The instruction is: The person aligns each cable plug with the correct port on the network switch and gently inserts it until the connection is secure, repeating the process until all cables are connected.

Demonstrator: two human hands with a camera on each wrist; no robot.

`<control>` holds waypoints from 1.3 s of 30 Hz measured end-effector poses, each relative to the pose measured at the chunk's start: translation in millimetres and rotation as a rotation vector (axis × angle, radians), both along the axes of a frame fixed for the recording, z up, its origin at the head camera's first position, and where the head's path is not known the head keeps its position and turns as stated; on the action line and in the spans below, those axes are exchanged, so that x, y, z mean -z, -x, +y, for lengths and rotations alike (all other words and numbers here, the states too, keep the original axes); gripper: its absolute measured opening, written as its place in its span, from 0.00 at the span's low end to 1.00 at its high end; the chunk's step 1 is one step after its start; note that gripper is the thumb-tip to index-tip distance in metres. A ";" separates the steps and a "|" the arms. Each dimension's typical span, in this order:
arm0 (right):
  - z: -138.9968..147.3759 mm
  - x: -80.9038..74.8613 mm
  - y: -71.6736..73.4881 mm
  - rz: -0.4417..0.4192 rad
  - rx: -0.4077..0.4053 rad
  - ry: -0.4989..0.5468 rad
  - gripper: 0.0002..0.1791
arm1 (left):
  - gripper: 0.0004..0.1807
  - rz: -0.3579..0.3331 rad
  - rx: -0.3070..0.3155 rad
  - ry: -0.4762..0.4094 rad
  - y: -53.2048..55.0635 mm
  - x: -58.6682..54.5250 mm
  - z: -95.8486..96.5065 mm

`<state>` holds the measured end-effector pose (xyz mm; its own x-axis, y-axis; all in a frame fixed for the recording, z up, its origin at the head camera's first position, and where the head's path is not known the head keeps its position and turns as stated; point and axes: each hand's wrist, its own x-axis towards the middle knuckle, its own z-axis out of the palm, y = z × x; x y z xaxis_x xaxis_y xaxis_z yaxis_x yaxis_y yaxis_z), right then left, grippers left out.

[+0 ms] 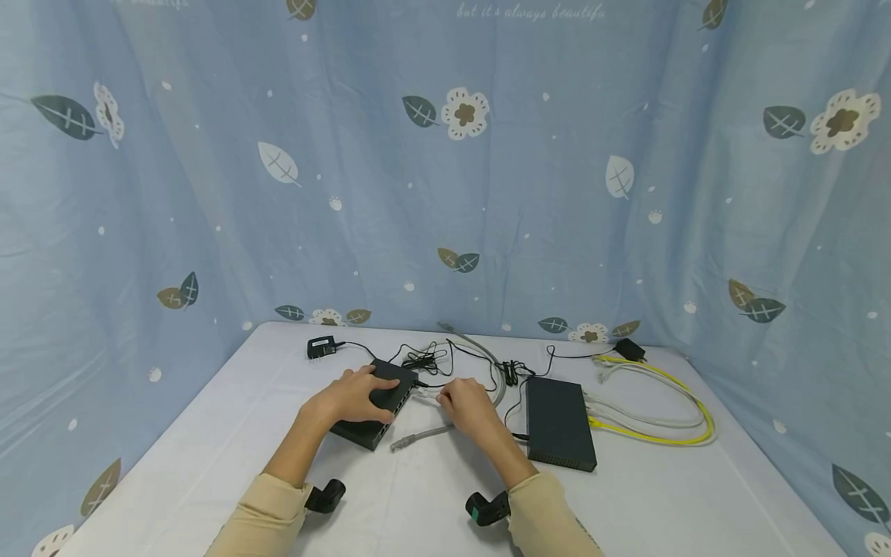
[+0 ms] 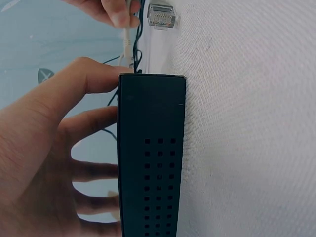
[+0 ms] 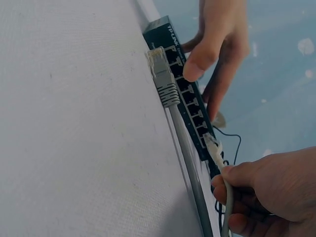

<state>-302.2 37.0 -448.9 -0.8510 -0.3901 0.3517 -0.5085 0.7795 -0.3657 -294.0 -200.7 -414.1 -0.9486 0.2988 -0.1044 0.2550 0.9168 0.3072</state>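
Observation:
My left hand (image 1: 355,396) rests on top of a black network switch (image 1: 358,435), fingers spread over its upper face and thumb at the port edge. In the right wrist view, the switch (image 3: 159,35) shows a row of ports and TP-LINK lettering. With thumb and fingertips, my right hand (image 3: 276,190) pinches a pale Ethernet cable (image 3: 228,202) just behind its plug. That clear plug (image 3: 212,144) is at the end port; how deep it sits, I cannot tell. A grey Ethernet cable's loose plug (image 3: 160,66) lies in front of the ports, apart from them.
A second black switch (image 1: 560,422) lies to the right, with white (image 1: 668,422) and yellow (image 1: 708,422) cables at its side. Power adapters stand at back left (image 1: 322,346) and back right (image 1: 629,350). Bundled black cords (image 1: 423,360) lie behind the hands, before a curtain (image 1: 445,193).

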 end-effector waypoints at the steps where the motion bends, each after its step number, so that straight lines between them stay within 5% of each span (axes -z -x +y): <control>1: -0.7 0.0 -0.2 0.004 -0.003 -0.002 0.10 | 0.37 0.002 0.001 -0.002 -0.3 -0.1 0.0; 14: -5.3 -0.6 -2.6 0.048 -0.018 -0.020 0.09 | 0.36 0.021 -0.006 -0.011 2.2 2.2 -2.1; 39: -4.3 0.1 -4.2 0.061 -0.018 0.000 0.09 | 0.34 0.037 0.098 -0.076 10.8 6.7 -10.8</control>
<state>-298.0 32.7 -448.9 -0.8210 -0.4051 0.4024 -0.5436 0.7701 -0.3338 -304.8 -211.5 -420.8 -0.9173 0.3959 -0.0429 0.3547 0.8614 0.3636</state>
